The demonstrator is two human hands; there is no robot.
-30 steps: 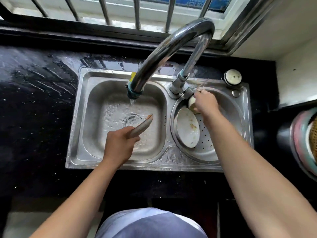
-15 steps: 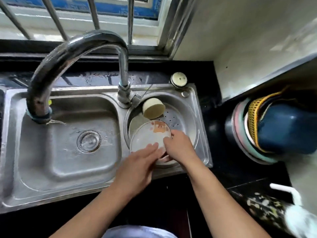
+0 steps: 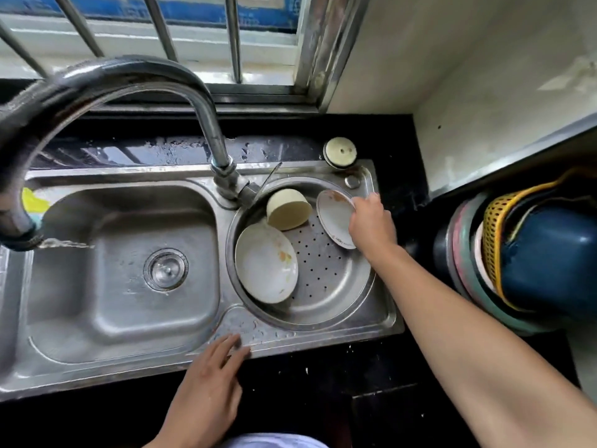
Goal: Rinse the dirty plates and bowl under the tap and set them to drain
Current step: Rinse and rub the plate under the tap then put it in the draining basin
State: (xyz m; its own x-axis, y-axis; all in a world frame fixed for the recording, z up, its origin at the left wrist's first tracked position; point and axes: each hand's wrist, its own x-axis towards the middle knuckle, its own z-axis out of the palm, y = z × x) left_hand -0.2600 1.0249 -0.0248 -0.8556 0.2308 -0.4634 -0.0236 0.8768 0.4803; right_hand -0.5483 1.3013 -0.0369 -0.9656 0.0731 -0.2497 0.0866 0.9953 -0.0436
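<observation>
My right hand [image 3: 371, 226] grips a small white plate [image 3: 334, 218] with an orange mark, leaning it on the right wall of the round perforated drain basin [image 3: 323, 276]. A larger white plate [image 3: 265, 263] with orange stains leans on the basin's left wall. A cream bowl [image 3: 289, 210] lies tipped on its side at the back of the basin. My left hand [image 3: 210, 383] rests empty, fingers spread, on the sink's front rim. The curved tap [image 3: 97, 79] arches over the left sink basin [image 3: 129, 270]; its spout is at the far left.
Black wet countertop [image 3: 387, 367] surrounds the steel sink. A round cream cap [image 3: 340, 151] sits behind the drain basin. Stacked tubs and a yellow basket [image 3: 523, 260] stand at the right under a shelf. Window bars run along the back.
Both hands held the small plate over the drain basin's front; now only my right hand holds it, moved to the basin's right wall. My left hand let go and dropped to the sink's rim.
</observation>
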